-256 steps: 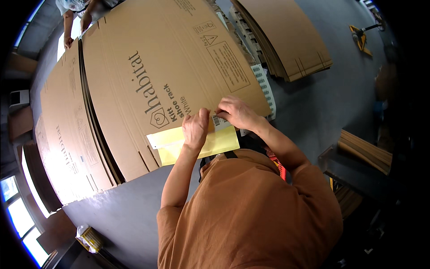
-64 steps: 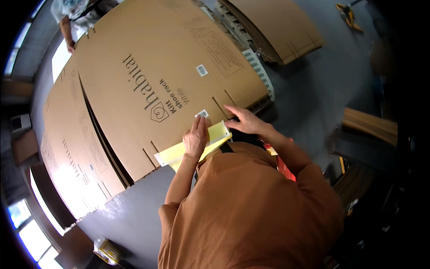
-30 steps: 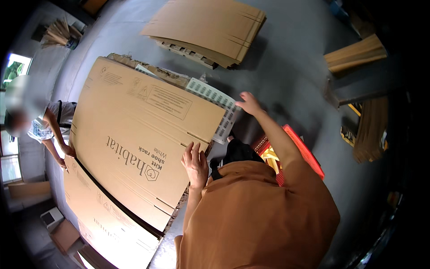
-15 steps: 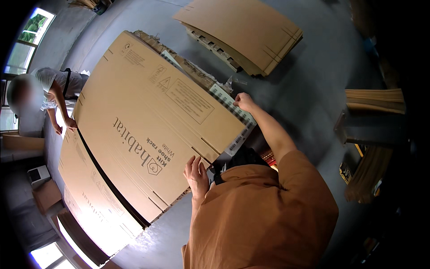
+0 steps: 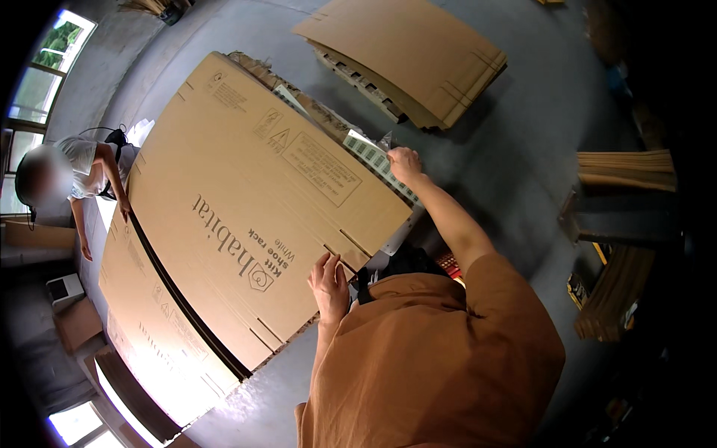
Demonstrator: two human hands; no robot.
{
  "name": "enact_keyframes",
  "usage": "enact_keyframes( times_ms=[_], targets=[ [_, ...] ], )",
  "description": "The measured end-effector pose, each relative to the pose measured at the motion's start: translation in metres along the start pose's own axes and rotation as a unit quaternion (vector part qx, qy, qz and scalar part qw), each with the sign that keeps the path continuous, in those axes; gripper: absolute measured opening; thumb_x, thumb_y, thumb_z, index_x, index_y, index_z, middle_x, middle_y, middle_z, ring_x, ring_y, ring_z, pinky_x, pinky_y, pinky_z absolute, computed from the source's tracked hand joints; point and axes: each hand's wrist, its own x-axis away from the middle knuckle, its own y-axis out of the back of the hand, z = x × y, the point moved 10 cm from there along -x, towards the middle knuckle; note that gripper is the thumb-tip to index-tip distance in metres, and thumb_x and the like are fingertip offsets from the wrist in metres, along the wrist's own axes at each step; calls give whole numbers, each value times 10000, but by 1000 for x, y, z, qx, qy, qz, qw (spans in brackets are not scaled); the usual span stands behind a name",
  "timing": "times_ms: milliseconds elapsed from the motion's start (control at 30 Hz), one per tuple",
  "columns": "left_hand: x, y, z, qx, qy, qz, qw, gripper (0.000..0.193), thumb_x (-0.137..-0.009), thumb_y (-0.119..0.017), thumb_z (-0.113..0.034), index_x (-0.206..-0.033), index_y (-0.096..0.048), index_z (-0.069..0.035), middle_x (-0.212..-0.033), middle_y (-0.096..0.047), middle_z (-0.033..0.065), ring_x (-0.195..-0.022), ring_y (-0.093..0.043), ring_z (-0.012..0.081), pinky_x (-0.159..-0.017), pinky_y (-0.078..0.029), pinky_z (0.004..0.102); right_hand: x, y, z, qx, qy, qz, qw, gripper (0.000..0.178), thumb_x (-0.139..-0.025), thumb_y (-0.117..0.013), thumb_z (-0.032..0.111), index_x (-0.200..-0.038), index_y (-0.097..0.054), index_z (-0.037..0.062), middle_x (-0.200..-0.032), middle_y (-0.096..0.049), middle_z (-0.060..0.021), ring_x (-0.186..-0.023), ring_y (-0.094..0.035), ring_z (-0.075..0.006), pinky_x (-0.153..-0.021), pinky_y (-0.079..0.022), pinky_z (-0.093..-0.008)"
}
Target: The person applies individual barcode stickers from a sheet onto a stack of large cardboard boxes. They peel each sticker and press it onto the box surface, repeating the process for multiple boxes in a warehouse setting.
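A large flat brown cardboard carton (image 5: 239, 187) with dark print lies in front of me. My left hand (image 5: 328, 287) rests at its near edge, fingers bent and somewhat apart, with nothing visible in them. Along the carton's right edge lies a white sheet of labels (image 5: 367, 155) with rows of dark-printed stickers. My right hand (image 5: 405, 166) is closed, its fingertips pinching at this sheet beside the carton. The carton covers part of the sheet.
A second printed carton (image 5: 157, 313) lies beyond a dark gap on the left. At the far left a person (image 5: 89, 168) bends over the cartons, one hand at their edge. Another cardboard stack (image 5: 407, 52) sits at the back right; more cardboard (image 5: 624, 170) stands at the right.
My right hand has shifted slightly up along the label sheet, whose near part has moved. My left hand stays nearly still. The other person's nearer hand has dropped away from the cartons.
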Motion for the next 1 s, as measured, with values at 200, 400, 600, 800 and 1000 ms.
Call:
enact_keyframes(
  times_ms=[200, 400, 600, 800, 1000],
  targets=[
    [11, -1, 14, 4, 13, -10, 1000, 206, -871, -610, -43, -1067, -666, -68, -1159, -609, 126, -1027, -582, 297, -903, -420, 400, -9, 0, -21, -137, -86, 35, 986, 187, -925, -527, 183, -906, -588, 6, -911, -615, -216, -911, -581, -421, -773, -467, -476],
    [9, 5, 13, 38, 12, -6, 999, 196, -872, -603, -45, -1058, -666, -50, -1073, -643, 128, -990, -608, 305, -874, -448, 398, -19, 68, -20, -81, -39, -86, 992, 165, -942, -511, 184, -900, -564, 34, -902, -614, -237, -890, -577, -446, -722, -457, -511],
    [-5, 12, 30, 211, 136, 3, 968, 256, -914, -583, -84, -1152, -608, 6, -1042, -659, 165, -939, -647, 295, -818, -512, 389, 1, 213, 77, -136, 35, -195, 971, 114, -942, -528, 136, -954, -579, 35, -772, -624, -223, -747, -594, -442, -613, -463, -448],
    [-76, 43, 40, 339, 104, -60, 933, 663, -916, -646, -222, -1431, -295, 5, -1321, -506, 225, -1240, -498, 299, -1029, -407, 391, 19, 191, 148, -506, 66, -96, 855, 228, -995, -498, 194, -884, -563, 6, -756, -495, 40, -713, -408, -70, -644, -363, -231],
    [-94, 126, 46, 374, 104, -88, 918, 133, -905, -636, -81, -979, -634, 31, -847, -687, 55, -780, -599, 75, -685, -486, 245, 39, 149, 199, -427, 100, -82, 895, 450, -918, -600, 89, -1326, -431, 2, -1184, -576, -123, -1106, -551, -225, -954, -427, -342]
  ],
)
